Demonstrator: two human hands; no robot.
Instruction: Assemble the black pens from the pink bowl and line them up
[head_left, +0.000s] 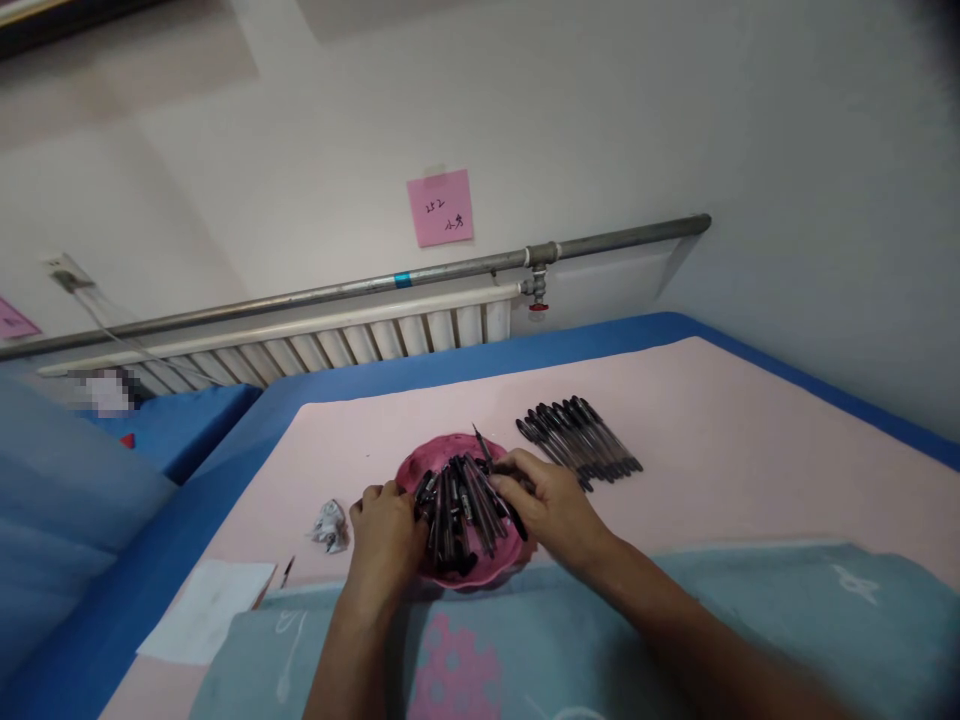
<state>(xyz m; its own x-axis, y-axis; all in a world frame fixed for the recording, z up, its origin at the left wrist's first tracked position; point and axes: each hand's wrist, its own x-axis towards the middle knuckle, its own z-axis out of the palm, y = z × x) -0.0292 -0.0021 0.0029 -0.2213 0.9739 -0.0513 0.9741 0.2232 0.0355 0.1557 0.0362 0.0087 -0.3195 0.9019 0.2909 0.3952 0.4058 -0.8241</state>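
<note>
A pink plate [427, 462] sits on the pink table cover, heaped with several dark pens [459, 508]. My left hand [384, 540] rests at the plate's left side, its fingers curled against the pile. My right hand [546, 505] lies on the plate's right side with its fingers closed among the pens, pinching one of them. To the right of the plate, a row of several assembled black pens [579, 440] lies side by side on the cover.
A crumpled scrap of paper [330, 524] and a small dark pen part [287, 571] lie left of the plate, beside a white sheet [206, 610]. A teal cloth [675, 640] covers the near edge. A radiator [315, 345] and pipe run along the wall behind.
</note>
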